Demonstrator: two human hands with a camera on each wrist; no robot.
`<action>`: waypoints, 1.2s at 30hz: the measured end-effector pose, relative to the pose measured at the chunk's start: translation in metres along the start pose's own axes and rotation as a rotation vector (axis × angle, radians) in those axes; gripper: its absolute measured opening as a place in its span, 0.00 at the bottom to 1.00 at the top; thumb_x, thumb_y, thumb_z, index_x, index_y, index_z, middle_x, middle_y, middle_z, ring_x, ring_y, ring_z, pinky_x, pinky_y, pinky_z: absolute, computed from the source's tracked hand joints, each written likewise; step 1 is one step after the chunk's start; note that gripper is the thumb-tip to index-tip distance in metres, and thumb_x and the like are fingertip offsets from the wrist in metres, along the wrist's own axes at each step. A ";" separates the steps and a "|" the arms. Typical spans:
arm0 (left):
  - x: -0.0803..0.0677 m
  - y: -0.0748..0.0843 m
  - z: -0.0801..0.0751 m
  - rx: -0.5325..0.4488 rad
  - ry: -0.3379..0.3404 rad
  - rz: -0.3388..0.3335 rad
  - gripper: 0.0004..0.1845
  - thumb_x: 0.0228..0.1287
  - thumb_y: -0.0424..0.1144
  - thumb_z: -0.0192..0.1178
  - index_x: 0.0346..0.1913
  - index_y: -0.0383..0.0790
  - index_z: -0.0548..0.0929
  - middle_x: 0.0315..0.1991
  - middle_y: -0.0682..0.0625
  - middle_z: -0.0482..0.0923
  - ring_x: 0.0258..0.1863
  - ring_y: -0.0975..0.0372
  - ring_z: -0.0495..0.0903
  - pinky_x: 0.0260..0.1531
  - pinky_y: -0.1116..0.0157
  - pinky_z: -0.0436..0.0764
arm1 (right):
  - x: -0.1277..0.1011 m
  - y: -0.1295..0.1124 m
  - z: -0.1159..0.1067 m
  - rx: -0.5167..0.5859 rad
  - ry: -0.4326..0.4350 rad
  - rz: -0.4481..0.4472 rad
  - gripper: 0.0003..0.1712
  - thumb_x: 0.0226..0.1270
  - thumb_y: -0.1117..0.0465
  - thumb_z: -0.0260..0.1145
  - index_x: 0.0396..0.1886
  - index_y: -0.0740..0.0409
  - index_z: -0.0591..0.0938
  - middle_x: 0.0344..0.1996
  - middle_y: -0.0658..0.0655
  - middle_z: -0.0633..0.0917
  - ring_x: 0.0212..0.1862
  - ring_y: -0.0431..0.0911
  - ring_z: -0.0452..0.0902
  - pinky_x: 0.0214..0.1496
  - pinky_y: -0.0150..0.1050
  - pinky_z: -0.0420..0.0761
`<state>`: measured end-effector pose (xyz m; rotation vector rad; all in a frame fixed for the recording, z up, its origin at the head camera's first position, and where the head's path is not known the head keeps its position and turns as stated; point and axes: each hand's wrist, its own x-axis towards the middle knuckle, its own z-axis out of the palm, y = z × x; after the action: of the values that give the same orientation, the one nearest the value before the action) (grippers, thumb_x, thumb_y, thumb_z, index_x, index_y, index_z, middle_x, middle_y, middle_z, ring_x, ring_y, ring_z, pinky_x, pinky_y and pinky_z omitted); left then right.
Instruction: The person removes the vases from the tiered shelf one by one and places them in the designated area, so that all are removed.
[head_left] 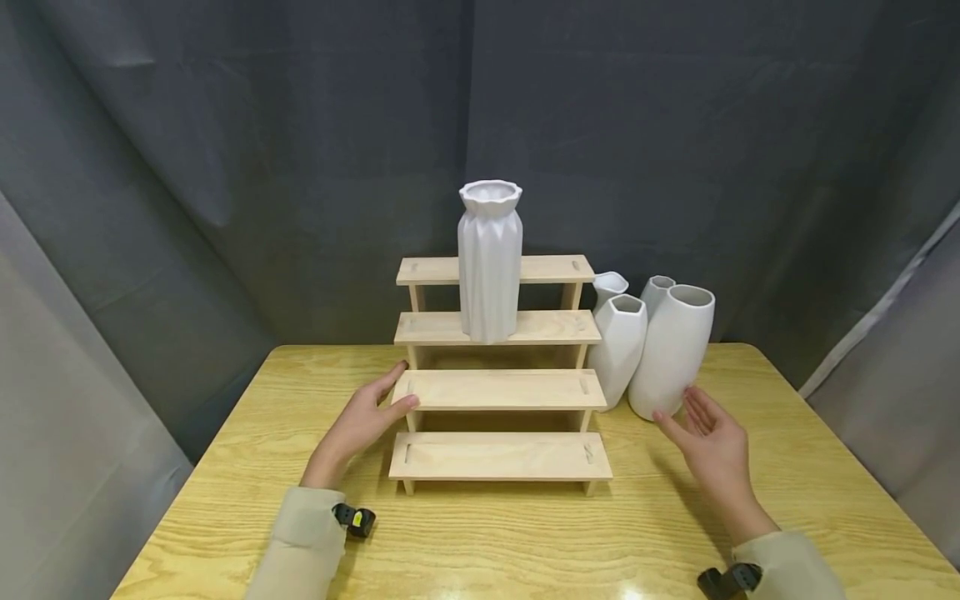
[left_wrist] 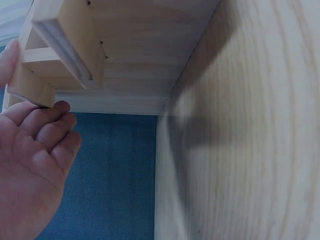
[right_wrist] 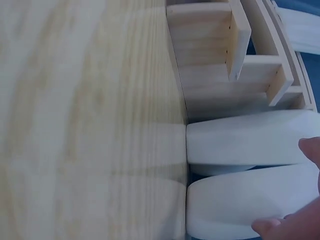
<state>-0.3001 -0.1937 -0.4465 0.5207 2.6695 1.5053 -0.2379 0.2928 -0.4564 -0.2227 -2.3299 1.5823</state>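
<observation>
- Four steps make up the pale wooden tiered stand (head_left: 498, 390) on my yellow wood-grain table (head_left: 247, 433); I can read no writing or labels anywhere.
- My left hand (head_left: 365, 421) lies spread, fingertips touching the left end of the stand's second step.
- My right hand (head_left: 708, 442) is spread, fingers straight, just beside the large rounded white ceramic vase (head_left: 671, 350).
- One tall fluted white vase (head_left: 489, 262) stands upright on the third step.
- Three smaller white vases (head_left: 621, 346) crowd between the stand and the rounded vase.
- Grey curtain (head_left: 300, 150) hangs behind.

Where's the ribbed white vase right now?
In the head view, the ribbed white vase stands centred on the wooden stepped shelf, second step from the top.
</observation>
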 end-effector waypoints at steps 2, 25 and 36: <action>0.000 -0.001 0.000 -0.001 0.000 0.004 0.45 0.68 0.61 0.58 0.78 0.42 0.55 0.77 0.51 0.51 0.75 0.51 0.51 0.72 0.51 0.54 | -0.003 -0.003 0.001 0.008 -0.007 -0.001 0.50 0.65 0.50 0.71 0.77 0.63 0.57 0.73 0.65 0.62 0.72 0.59 0.59 0.65 0.29 0.66; 0.001 -0.001 0.000 0.007 0.008 0.009 0.44 0.68 0.61 0.58 0.78 0.43 0.55 0.77 0.50 0.51 0.75 0.50 0.51 0.71 0.50 0.54 | -0.029 -0.039 0.016 0.217 0.016 -0.125 0.39 0.60 0.66 0.75 0.69 0.69 0.69 0.65 0.67 0.73 0.63 0.42 0.74 0.58 0.26 0.73; -0.001 0.000 0.000 0.004 0.005 0.011 0.44 0.68 0.60 0.58 0.78 0.42 0.55 0.77 0.50 0.51 0.75 0.51 0.51 0.71 0.50 0.54 | -0.036 -0.057 0.027 0.287 0.003 -0.224 0.35 0.57 0.72 0.74 0.65 0.69 0.72 0.58 0.55 0.80 0.61 0.43 0.75 0.59 0.29 0.73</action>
<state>-0.2995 -0.1936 -0.4470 0.5330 2.6785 1.5057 -0.2108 0.2370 -0.4191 0.0985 -2.0113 1.7684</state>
